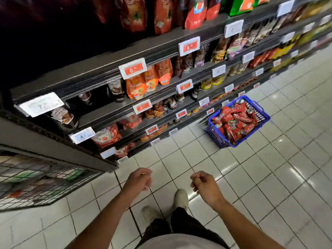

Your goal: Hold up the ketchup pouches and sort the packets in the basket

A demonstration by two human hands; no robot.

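Both hands, left (139, 179) and right (203, 184), hang loosely curled and empty, while the basket (214, 140) (well ahead) looks full of unshelved red packets (235, 121).

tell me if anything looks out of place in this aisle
One thing: a blue basket heaped with red packets sits on the floor tiles by the bottom shelf, unattended. Both hands, left hand and right hand, hang loosely curled, holding nothing.

Landmark: shelving unit (161, 49). Basket (237, 121) on the floor (269, 177) just beside its lowest shelf, packets (233, 121) in it. Wire rack (36, 178) adjoins its near end. Both hands (139, 178) (204, 184) well apart from it, nearer the camera.
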